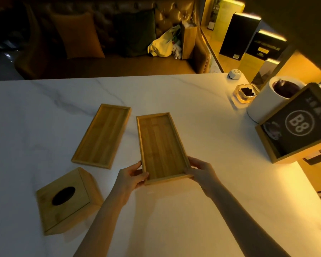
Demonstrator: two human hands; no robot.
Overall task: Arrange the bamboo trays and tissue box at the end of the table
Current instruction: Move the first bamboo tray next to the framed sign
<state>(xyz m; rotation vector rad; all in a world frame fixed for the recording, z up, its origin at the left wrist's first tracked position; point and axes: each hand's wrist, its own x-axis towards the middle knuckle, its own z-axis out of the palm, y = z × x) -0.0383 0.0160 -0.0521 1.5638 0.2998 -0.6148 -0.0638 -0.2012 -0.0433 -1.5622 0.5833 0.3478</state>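
Observation:
Two long bamboo trays lie on the white marble table (174, 210). The right bamboo tray (160, 143) is held at its near end by both hands: my left hand (131, 176) grips the near left corner, my right hand (201, 170) grips the near right corner. The left bamboo tray (101, 135) lies flat and untouched, slanted, just to the left. A square bamboo tissue box (67, 200) with a dark oval slot sits near the table's left front, apart from both hands.
At the right end stand a white cylindrical bin (265, 102), a glass ashtray (246, 94), a small white hexagonal device (234, 73) and a wooden-framed sign marked B8 (296, 125). A sofa with cushions and bags (165, 45) lies beyond the far edge.

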